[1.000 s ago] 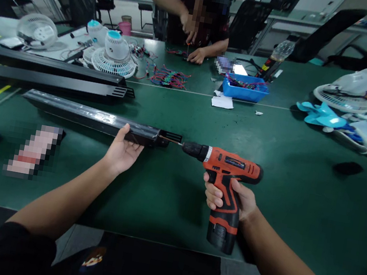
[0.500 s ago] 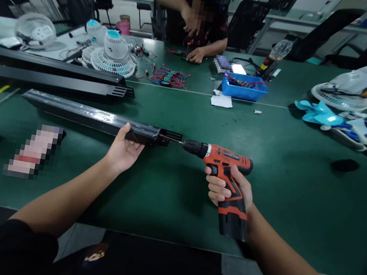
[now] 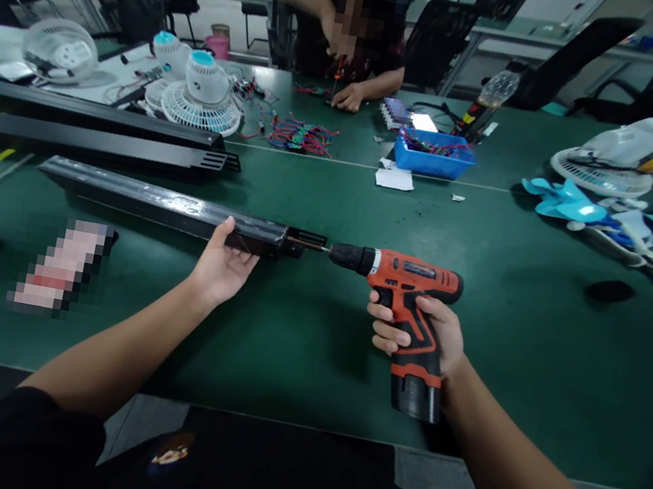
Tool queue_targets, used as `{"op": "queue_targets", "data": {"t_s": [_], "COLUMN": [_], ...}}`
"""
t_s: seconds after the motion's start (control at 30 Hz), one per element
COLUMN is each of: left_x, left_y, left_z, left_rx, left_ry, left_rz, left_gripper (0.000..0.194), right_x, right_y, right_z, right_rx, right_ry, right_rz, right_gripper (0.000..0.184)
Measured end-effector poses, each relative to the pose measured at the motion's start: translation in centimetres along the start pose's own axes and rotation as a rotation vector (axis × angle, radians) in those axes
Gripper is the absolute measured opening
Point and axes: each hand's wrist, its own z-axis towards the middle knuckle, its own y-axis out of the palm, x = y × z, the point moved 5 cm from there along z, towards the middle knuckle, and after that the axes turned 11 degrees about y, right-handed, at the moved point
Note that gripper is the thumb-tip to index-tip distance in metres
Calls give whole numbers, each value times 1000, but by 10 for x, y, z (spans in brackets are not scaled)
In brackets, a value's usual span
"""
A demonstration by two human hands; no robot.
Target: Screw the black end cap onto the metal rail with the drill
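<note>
Right hand (image 3: 446, 337) grips the orange drill (image 3: 415, 277), left hand (image 3: 224, 270) clasps the black rail (image 3: 145, 197); keeping the bit (image 3: 321, 249) straight and the rail steady should prevent slipping.

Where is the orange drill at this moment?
In the head view, the orange drill is right of centre, held in the right hand, pointing left toward the black bar.

You hold a pistol-shaped orange-and-black cordless drill (image 3: 415, 275) with its barrel nearly level, its black chuck facing left and its handle slanting down to a dark battery base. To its left, your long, shiny black metal bar (image 3: 160, 203) runs crosswise before you, its slotted right end beside the drill's slim bit (image 3: 324, 248) (contact is hard to tell).
</note>
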Motion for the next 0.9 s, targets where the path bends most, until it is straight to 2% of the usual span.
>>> {"op": "queue_targets", "data": {"t_s": [0.37, 0.73, 0.9], "left_x": [0, 0, 0], "left_y": [-1, 1, 0], "left_z": [1, -2, -1], "left_rx": [-8, -10, 2], "left_ry": [-3, -7, -4], "left_rz": [-8, -9, -6], "left_gripper": [48, 47, 45], "right_x": [-3, 1, 0], "right_y": [-12, -20, -23], "right_z": [1, 7, 7], "right_rx": [33, -36, 10], "right_ry": [-46, -30, -13], "right_rz": [-68, -143, -147], "right_gripper": [41, 62, 46]}}
